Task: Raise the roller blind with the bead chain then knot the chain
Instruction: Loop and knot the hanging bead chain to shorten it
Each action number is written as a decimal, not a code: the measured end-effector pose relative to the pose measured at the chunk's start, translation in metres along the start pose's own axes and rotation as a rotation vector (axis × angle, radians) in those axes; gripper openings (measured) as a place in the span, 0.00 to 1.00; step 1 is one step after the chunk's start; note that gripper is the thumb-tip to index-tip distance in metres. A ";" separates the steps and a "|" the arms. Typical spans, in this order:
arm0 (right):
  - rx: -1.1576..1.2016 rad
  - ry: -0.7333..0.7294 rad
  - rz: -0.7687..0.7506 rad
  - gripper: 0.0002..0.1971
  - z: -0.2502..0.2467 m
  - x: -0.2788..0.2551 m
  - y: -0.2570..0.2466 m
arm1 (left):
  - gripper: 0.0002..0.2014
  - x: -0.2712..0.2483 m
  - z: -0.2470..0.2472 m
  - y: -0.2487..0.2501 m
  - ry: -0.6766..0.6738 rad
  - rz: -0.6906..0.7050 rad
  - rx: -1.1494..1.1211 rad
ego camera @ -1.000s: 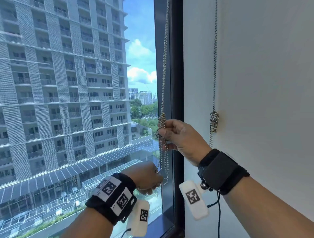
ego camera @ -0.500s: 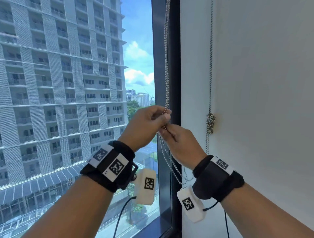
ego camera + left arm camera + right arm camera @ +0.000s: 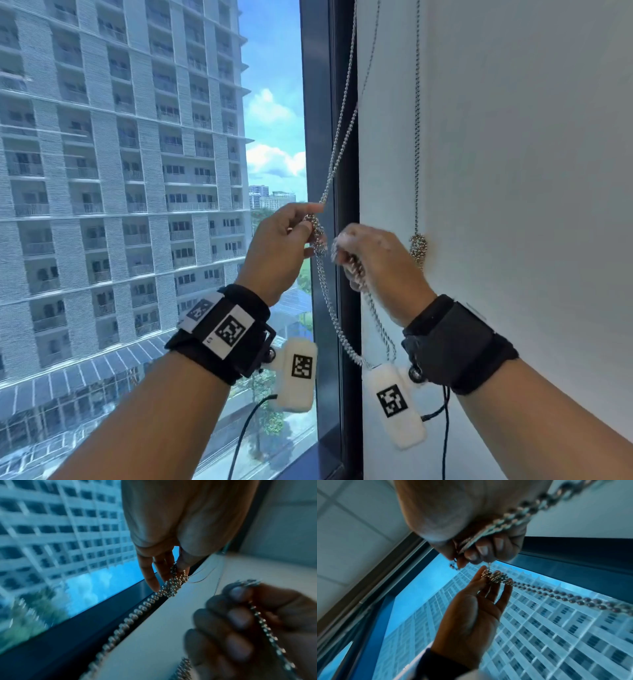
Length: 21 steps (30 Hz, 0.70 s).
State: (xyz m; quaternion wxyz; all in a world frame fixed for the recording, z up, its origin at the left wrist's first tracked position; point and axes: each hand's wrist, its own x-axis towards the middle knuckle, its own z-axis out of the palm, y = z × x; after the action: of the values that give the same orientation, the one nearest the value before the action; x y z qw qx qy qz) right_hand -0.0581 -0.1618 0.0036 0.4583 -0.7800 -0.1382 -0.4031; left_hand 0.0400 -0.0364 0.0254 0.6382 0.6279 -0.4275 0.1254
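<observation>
The silver bead chain [image 3: 337,150] hangs doubled in front of the dark window frame. My left hand [image 3: 310,224] pinches a bunched knot [image 3: 318,236] in it between thumb and fingertips; the same knot [image 3: 172,586] shows in the left wrist view. My right hand [image 3: 346,255], a little right and lower, is curled round the slack strands [image 3: 356,270] below the knot. In the right wrist view the chain [image 3: 503,520] runs through my right fist and the knot [image 3: 494,576] sits at the left fingertips. The loop [image 3: 346,346] sags between my wrists. The blind itself is out of view.
A second bead chain [image 3: 417,137] with its own knot [image 3: 418,245] hangs against the white wall [image 3: 531,171] just right of my right hand. The dark window frame [image 3: 325,102] and the glass [image 3: 137,171] stand directly ahead, with a sill [image 3: 308,459] below.
My left hand rose from below to the chain at chest height. The hands, together half a second ago, have drawn apart, the right going right, and a tight knot now shows at my left fingertips.
</observation>
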 end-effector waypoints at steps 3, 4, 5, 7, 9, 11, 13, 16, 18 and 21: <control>-0.189 -0.144 0.111 0.17 0.008 -0.009 0.016 | 0.13 -0.007 0.003 -0.007 0.000 -0.110 -0.153; -0.213 -0.182 0.151 0.16 0.010 -0.012 0.023 | 0.10 -0.010 0.004 -0.011 0.007 -0.110 -0.171; -0.241 -0.216 0.184 0.16 0.012 -0.013 0.029 | 0.07 -0.013 0.006 -0.014 0.020 -0.098 -0.159; -0.300 -0.260 0.237 0.11 0.012 -0.013 0.037 | 0.12 -0.019 0.008 -0.022 0.058 -0.051 -0.096; -0.278 -0.191 0.261 0.07 0.010 -0.008 0.040 | 0.12 -0.024 0.008 -0.028 0.090 -0.048 -0.149; -0.137 -0.061 0.284 0.10 0.007 0.003 0.037 | 0.08 -0.028 0.007 -0.034 0.063 -0.084 -0.262; 0.001 -0.045 0.282 0.15 0.007 0.013 0.033 | 0.06 -0.031 0.007 -0.037 0.013 -0.099 -0.287; 0.057 -0.095 0.263 0.19 0.016 0.019 0.031 | 0.12 -0.031 0.006 -0.033 -0.036 -0.051 -0.159; 0.044 -0.095 0.247 0.17 0.026 0.015 0.033 | 0.17 -0.031 0.003 -0.023 0.016 0.057 0.014; 0.054 -0.089 0.208 0.13 0.039 0.002 0.041 | 0.22 -0.026 -0.005 -0.004 0.111 0.460 0.417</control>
State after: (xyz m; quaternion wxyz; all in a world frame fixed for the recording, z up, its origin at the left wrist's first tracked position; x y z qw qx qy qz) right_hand -0.0137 -0.1524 -0.0294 0.5119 -0.7946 -0.0874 -0.3144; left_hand 0.0293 -0.0228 0.0051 0.4729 0.6243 -0.4878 0.3856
